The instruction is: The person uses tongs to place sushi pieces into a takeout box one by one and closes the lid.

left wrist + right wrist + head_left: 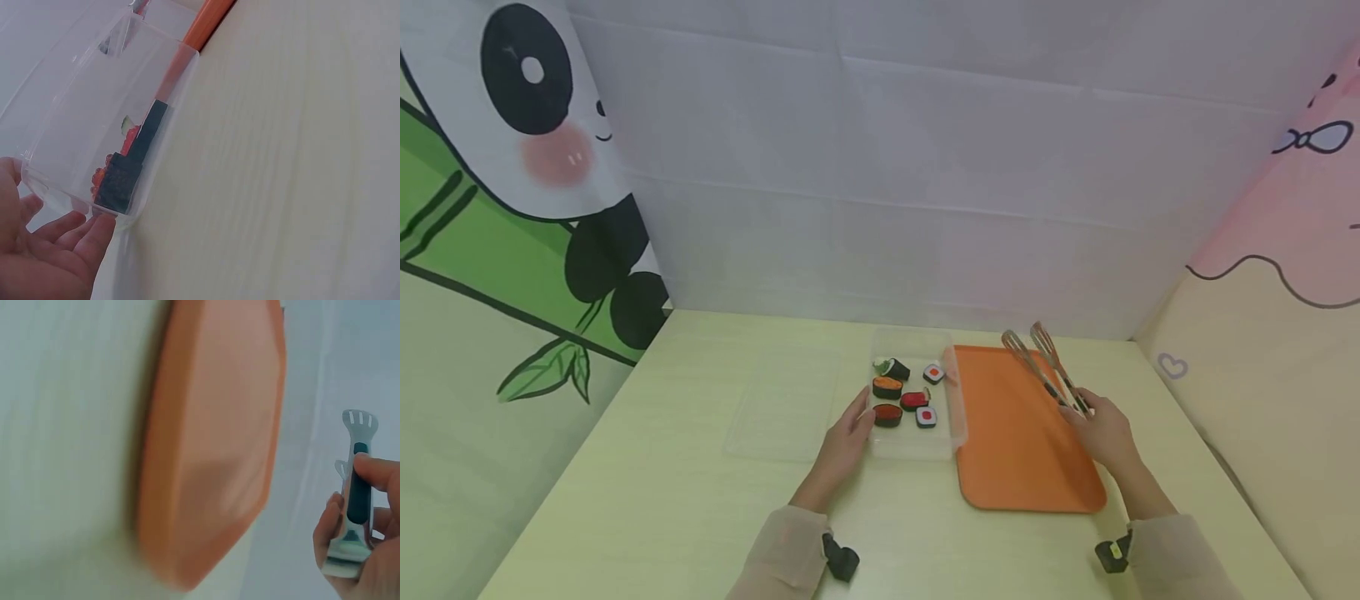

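Tongs (1052,389), metal with dark grips, are in the right hand (1105,432), raised over the right part of the orange tray (1022,458). Grip there: pinched at the handle, thumb on one dark grip, fingers on the opposite side. Tong arms spread, tips well apart, pointing away from the person; slotted, fork-like end shows in the right wrist view.

Left hand (846,435) at the left side of the clear container (913,446), thumb by the rim, fingers against the outer wall, slightly bent. Cannot tell whether the rim is pinched or just touched.

Container sits left of the tray, its right rim at the tray's left edge. Six sushi pieces inside: orange-topped piece (887,387), red-orange-topped piece (887,415) near the left thumb, dark roll (898,369) with green at one end, red-topped piece (915,401), two square white rolls (927,417) with red or orange centres, both toward the right.

Clear flat lid (782,408) lies left of the container on the pale table (625,508). White cloth (880,167) behind; panda print (527,158) on the left side.
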`<state>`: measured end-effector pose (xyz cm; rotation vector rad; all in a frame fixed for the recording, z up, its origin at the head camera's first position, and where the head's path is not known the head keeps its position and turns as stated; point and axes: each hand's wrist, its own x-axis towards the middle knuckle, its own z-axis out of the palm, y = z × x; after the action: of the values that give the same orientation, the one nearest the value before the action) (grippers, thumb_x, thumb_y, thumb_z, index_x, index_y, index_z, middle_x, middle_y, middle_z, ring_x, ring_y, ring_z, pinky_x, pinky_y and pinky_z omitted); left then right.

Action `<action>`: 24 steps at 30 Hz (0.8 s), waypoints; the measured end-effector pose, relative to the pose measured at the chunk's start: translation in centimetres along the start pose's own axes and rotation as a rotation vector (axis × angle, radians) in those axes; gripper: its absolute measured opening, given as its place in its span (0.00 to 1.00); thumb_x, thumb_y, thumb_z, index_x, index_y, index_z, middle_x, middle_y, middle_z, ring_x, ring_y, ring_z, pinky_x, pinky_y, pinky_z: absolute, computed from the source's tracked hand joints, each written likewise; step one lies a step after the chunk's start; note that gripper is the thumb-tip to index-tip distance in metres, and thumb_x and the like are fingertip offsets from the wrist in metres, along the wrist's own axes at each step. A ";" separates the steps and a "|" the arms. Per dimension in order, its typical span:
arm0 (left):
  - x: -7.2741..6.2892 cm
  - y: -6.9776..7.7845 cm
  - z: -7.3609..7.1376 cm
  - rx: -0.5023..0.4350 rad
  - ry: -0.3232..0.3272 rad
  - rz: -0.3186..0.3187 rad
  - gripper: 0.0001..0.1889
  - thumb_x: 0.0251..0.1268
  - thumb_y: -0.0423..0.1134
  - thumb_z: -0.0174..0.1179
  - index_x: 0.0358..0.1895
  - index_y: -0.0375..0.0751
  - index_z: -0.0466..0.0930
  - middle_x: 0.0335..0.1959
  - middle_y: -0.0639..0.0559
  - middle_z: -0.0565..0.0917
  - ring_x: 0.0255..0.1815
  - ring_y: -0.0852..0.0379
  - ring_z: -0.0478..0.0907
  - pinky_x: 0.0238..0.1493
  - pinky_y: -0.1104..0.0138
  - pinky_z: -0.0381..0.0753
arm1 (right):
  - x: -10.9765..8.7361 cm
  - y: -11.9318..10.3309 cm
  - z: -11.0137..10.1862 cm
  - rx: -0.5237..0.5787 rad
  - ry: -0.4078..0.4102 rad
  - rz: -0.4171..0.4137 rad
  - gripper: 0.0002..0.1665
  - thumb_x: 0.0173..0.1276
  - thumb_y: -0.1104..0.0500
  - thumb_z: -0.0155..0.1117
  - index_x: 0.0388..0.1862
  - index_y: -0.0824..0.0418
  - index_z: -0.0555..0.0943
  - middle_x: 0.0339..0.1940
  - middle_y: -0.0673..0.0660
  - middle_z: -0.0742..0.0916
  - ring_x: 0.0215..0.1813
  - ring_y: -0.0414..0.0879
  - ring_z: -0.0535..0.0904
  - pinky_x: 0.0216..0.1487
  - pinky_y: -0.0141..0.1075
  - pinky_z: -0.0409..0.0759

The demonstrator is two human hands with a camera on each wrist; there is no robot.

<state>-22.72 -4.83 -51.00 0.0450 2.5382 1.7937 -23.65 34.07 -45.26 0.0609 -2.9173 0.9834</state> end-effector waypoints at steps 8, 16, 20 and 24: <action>-0.1 -0.1 0.0 -0.005 0.003 -0.005 0.28 0.79 0.49 0.45 0.77 0.52 0.56 0.73 0.44 0.62 0.71 0.40 0.60 0.69 0.45 0.58 | -0.3 3.2 0.0 0.081 0.008 0.088 0.36 0.74 0.59 0.57 0.70 0.80 0.58 0.58 0.80 0.71 0.39 0.61 0.82 0.34 0.43 0.82; 0.0 -0.2 0.0 -0.008 0.002 -0.010 0.28 0.79 0.49 0.45 0.77 0.54 0.55 0.73 0.44 0.63 0.71 0.40 0.61 0.68 0.44 0.59 | 0.3 5.7 0.1 0.100 0.024 0.131 0.31 0.71 0.64 0.54 0.67 0.81 0.59 0.36 0.72 0.80 0.22 0.45 0.79 0.17 0.35 0.75; 0.0 -0.3 0.0 -0.003 -0.006 -0.005 0.28 0.79 0.49 0.45 0.78 0.54 0.55 0.73 0.44 0.63 0.71 0.39 0.61 0.67 0.43 0.60 | 0.2 6.1 0.1 0.091 0.001 0.185 0.28 0.71 0.63 0.52 0.62 0.81 0.62 0.29 0.67 0.81 0.23 0.50 0.76 0.20 0.40 0.75; 0.0 0.0 -0.3 -0.007 -0.019 -0.023 0.28 0.78 0.50 0.46 0.78 0.56 0.55 0.73 0.44 0.63 0.70 0.40 0.63 0.67 0.44 0.61 | 0.1 6.3 0.1 0.032 -0.039 0.193 0.29 0.72 0.62 0.50 0.62 0.85 0.60 0.44 0.81 0.78 0.40 0.68 0.77 0.36 0.53 0.79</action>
<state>-22.77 -5.10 -50.95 0.0325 2.5089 1.7860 -24.07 39.03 -49.10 -0.2057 -2.9876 1.0663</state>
